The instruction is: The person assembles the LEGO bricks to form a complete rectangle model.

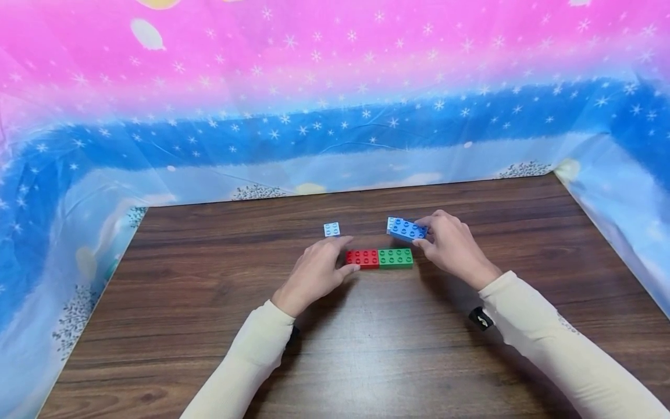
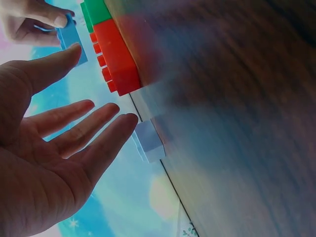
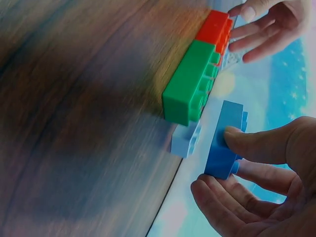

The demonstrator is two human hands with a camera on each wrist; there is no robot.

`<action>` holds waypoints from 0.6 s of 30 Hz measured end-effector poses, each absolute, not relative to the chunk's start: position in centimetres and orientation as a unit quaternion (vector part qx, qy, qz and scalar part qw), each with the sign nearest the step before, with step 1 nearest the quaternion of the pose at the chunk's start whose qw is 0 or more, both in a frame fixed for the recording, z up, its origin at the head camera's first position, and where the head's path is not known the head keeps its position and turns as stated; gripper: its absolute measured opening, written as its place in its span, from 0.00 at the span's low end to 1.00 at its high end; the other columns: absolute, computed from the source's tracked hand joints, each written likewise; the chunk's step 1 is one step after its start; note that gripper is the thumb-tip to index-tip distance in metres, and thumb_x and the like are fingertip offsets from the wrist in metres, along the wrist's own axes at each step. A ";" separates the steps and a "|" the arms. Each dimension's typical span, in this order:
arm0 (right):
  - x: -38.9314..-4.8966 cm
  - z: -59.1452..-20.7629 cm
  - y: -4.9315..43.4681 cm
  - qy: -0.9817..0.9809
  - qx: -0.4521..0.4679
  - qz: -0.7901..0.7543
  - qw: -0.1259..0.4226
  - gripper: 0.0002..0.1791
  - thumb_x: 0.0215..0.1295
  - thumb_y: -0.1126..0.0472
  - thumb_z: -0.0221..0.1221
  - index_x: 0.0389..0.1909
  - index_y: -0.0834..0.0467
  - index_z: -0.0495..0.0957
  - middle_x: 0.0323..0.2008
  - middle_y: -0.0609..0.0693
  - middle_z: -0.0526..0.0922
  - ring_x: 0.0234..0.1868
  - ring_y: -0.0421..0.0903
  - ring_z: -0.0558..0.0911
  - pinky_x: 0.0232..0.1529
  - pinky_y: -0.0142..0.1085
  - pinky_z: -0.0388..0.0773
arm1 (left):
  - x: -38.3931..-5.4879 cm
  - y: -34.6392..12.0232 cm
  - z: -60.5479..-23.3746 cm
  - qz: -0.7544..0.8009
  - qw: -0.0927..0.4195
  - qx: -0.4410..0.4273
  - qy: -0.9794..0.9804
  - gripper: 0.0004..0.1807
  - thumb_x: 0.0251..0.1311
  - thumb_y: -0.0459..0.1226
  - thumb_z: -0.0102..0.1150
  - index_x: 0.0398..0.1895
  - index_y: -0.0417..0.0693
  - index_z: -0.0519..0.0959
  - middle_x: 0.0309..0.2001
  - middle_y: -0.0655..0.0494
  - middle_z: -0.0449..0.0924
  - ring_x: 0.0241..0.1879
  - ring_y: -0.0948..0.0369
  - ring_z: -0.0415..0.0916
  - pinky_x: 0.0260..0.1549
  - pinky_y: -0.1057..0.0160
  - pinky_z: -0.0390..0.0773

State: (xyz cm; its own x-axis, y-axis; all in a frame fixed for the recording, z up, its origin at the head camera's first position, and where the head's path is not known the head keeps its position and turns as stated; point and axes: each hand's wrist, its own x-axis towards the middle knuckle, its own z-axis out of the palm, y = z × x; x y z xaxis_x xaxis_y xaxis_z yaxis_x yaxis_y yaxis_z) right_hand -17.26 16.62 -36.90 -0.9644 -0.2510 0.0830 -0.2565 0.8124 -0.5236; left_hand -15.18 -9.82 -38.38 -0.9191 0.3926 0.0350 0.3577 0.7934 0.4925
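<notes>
A red building brick (image 1: 362, 258) and a green one (image 1: 396, 258) stand end to end in a row on the table, studs up. My right hand (image 1: 454, 244) pinches a blue brick (image 3: 224, 140) between thumb and fingers, above the table behind the green brick's right end. Spread fingers and thumb of my left hand (image 1: 316, 270) are around the red brick's left end; the left wrist view shows a gap between them and the brick. One small pale blue brick (image 1: 332, 229) sits behind the left hand. Another pale blue brick (image 3: 185, 139) is partly hidden behind the blue one in the head view.
The dark wood-grain table (image 1: 366, 349) ends at a back edge where a pink and blue snowflake cloth (image 1: 324, 128) hangs. The cloth also stands along the left and right sides. A black strap (image 1: 480, 318) is on the right wrist.
</notes>
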 end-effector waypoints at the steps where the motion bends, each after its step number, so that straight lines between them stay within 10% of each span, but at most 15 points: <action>1: -17.2 -36.9 16.4 -0.952 0.136 0.275 0.001 0.21 0.66 0.66 0.66 0.58 0.70 0.79 0.51 0.63 0.79 0.44 0.54 0.80 0.43 0.48 0.80 | -15.2 -9.7 -38.4 0.254 0.035 0.199 0.946 0.32 0.66 0.43 0.68 0.69 0.40 0.73 0.65 0.46 0.76 0.66 0.50 0.72 0.63 0.49 0.70; 18: -16.8 -37.5 13.7 -0.943 0.201 0.265 -0.009 0.21 0.63 0.68 0.68 0.56 0.70 0.80 0.48 0.61 0.83 0.42 0.52 0.82 0.43 0.46 0.80 | -15.7 -8.8 -38.5 0.267 0.062 0.187 0.943 0.36 0.64 0.46 0.69 0.72 0.44 0.70 0.66 0.48 0.75 0.63 0.52 0.73 0.61 0.47 0.70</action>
